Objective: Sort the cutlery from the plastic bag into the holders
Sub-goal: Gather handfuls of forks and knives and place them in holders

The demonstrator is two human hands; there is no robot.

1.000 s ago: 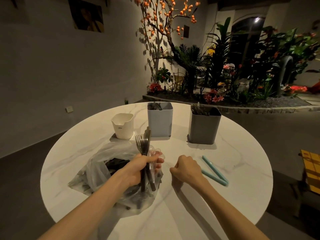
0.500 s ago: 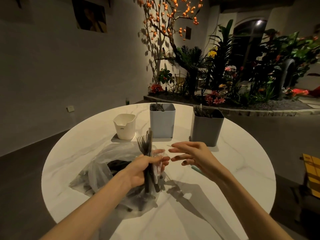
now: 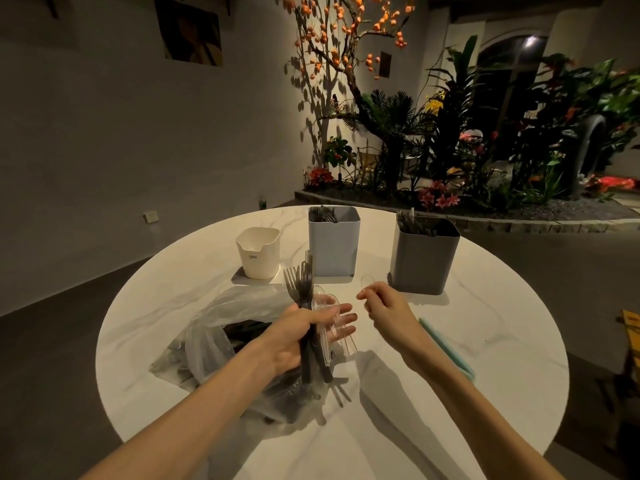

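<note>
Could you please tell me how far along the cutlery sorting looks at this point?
Partly done. The light blue holder and dark grey holder already hold dark cutlery; I can't see anything in the white holder. The left hand grips a bundle of dark forks and clear pieces, and the right hand pinches a clear spoon. More dark cutlery remains in the plastic bag.

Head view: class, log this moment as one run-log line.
left hand: grips cutlery bunch over bag | right hand: pinches clear spoon | holders: three, upright
</note>
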